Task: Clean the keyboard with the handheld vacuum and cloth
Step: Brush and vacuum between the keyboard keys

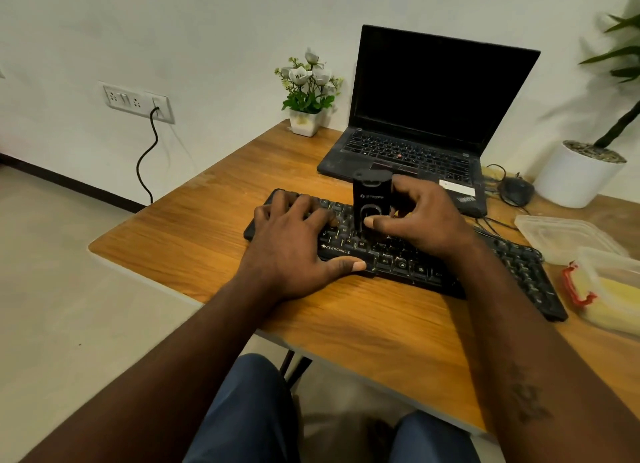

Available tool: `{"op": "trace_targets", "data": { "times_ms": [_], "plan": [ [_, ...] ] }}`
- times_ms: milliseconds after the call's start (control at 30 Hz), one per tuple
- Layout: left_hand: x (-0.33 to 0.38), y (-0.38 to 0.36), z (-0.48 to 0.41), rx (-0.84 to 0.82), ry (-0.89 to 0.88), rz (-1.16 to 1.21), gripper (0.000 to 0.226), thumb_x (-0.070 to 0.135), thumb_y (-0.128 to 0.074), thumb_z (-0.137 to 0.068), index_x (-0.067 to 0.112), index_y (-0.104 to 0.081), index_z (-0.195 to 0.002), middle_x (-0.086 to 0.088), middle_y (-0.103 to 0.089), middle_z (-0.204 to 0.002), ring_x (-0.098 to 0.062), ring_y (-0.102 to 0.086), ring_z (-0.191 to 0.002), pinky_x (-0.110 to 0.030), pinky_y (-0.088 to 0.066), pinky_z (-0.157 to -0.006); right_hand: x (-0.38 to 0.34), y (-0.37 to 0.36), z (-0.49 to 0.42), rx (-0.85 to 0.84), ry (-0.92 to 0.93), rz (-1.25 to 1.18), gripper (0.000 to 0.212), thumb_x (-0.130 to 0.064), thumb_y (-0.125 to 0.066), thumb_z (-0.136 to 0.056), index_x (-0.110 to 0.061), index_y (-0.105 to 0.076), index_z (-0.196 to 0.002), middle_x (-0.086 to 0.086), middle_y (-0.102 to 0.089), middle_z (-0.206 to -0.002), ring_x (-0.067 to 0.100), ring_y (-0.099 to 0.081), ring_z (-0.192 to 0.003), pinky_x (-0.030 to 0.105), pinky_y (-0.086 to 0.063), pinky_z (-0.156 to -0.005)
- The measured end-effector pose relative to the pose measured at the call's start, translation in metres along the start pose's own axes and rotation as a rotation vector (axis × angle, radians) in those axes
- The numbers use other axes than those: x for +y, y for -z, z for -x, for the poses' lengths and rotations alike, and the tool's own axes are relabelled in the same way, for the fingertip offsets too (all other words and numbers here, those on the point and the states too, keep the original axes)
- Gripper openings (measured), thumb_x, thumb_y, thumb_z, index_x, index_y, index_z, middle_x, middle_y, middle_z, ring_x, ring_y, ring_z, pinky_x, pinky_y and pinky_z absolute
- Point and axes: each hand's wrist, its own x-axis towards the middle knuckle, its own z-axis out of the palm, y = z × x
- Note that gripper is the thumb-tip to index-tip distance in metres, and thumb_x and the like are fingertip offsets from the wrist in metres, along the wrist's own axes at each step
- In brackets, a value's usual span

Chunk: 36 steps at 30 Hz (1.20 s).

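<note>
- Black keyboard [398, 263] lies slantwise on wooden tabletop [194, 251], in front of the laptop [419, 123].
- Left grip [298, 244] lies flat on the keyboard's left part, fingers spread and straight over the keys, thumb on the front edge; holds nothing.
- Right grip [427, 220] is curled round the handheld vacuum [372, 197], thumb across its front, fingers behind.
- Vacuum is black, upright, lower end on the keys around mid-keyboard, just right of the left grip's fingertips.
- Laptop is open, screen dark, touching or just behind the keyboard's far edge.
- Black mouse [516, 189] sits right of the laptop with loose cables.
- Clear lidded container [568, 235] at right; nearer one, red-clip container [613, 289], has yellow material inside, cannot tell if cloth.
- Small flower pot [306, 118] at the tabletop's far corner; white planter [581, 182] far right.
- Wall socket [138, 101] with black cable [149, 151] hanging down.
</note>
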Motion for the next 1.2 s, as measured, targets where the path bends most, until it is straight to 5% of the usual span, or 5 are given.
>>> {"op": "trace_targets", "data": {
  "times_ms": [233,467,667,867,1200],
  "plan": [
    [0.001,0.0,-0.001,-0.014,0.01,0.003,0.099,0.103,-0.026,-0.07,0.035,-0.053,-0.138,0.005,-0.047,-0.136,-0.023,-0.028,-0.132,-0.051,-0.031,-0.106,-0.004,-0.012,-0.006,0.119,0.1,0.192,0.035,-0.025,-0.086,-0.082,-0.024,-0.071,-0.114,-0.018,-0.069,-0.094,-0.005,-0.064,-0.088,0.006,-0.044,-0.069],
    [0.001,0.0,0.0,-0.011,0.005,0.001,0.098,0.102,-0.027,-0.072,0.034,-0.054,-0.138,0.004,-0.048,-0.135,-0.021,-0.028,-0.13,-0.051,-0.032,-0.106,-0.007,0.004,0.002,-0.129,0.036,-0.038,0.034,-0.028,-0.085,-0.08,-0.03,-0.074,-0.112,0.007,-0.074,-0.094,0.031,-0.069,-0.085,0.045,-0.059,-0.075],
    [0.001,0.0,0.001,0.001,0.005,0.016,0.095,0.102,-0.031,-0.073,0.035,-0.054,-0.137,0.006,-0.048,-0.134,-0.021,-0.028,-0.131,-0.052,-0.031,-0.108,0.0,-0.006,-0.006,0.252,-0.001,0.231,0.042,-0.027,-0.087,-0.08,-0.023,-0.072,-0.119,-0.014,-0.071,-0.096,0.005,-0.067,-0.083,0.025,-0.056,-0.072],
    [0.0,0.0,0.001,-0.002,0.003,0.018,0.095,0.102,-0.03,-0.072,0.037,-0.054,-0.136,0.007,-0.048,-0.135,-0.02,-0.029,-0.131,-0.051,-0.031,-0.108,0.003,0.009,0.003,-0.136,-0.028,-0.074,0.037,-0.022,-0.087,-0.082,-0.013,-0.072,-0.114,0.019,-0.071,-0.1,0.041,-0.068,-0.09,0.057,-0.059,-0.078],
    [0.0,-0.002,0.002,0.015,0.004,0.008,0.096,0.103,-0.028,-0.072,0.036,-0.056,-0.135,0.006,-0.05,-0.134,-0.021,-0.031,-0.13,-0.051,-0.033,-0.105,-0.007,-0.009,-0.001,0.027,0.047,0.02,0.031,-0.023,-0.087,-0.081,-0.026,-0.073,-0.109,-0.002,-0.07,-0.082,0.019,-0.068,-0.074,0.035,-0.058,-0.065]
  ]
}}
